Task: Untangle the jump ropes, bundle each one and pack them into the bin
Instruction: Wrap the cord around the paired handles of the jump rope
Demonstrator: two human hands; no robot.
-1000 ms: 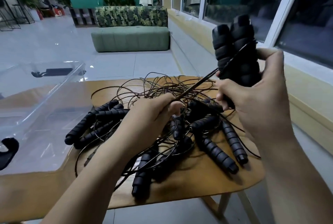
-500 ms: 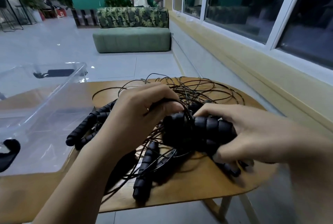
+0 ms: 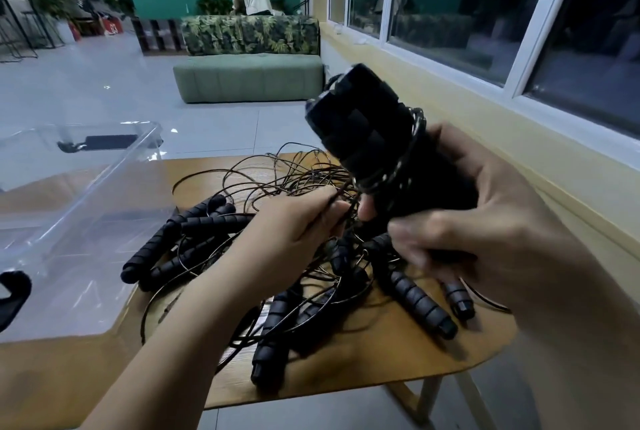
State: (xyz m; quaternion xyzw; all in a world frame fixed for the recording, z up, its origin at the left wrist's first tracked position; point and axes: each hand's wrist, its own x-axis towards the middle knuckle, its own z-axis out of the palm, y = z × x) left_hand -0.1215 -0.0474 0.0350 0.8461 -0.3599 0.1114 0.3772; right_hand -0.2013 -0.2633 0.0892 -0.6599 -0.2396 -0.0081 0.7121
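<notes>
Bundle of handles [image 3: 363,128], black, cord wound round it: raised over the table, blurred, so the number of handles in it is unclear. Right hand [image 3: 485,221] grips its lower end, fingers curled round it and motion-smeared. Left hand [image 3: 291,225] pinches a cord just below the bundle; fingertips hidden. Tangle of ropes [image 3: 277,180] on the wooden table [image 3: 398,360]: at least seven loose handles, some under cords and arms. One clear bin [image 3: 69,256] at left, cut off by the frame.
</notes>
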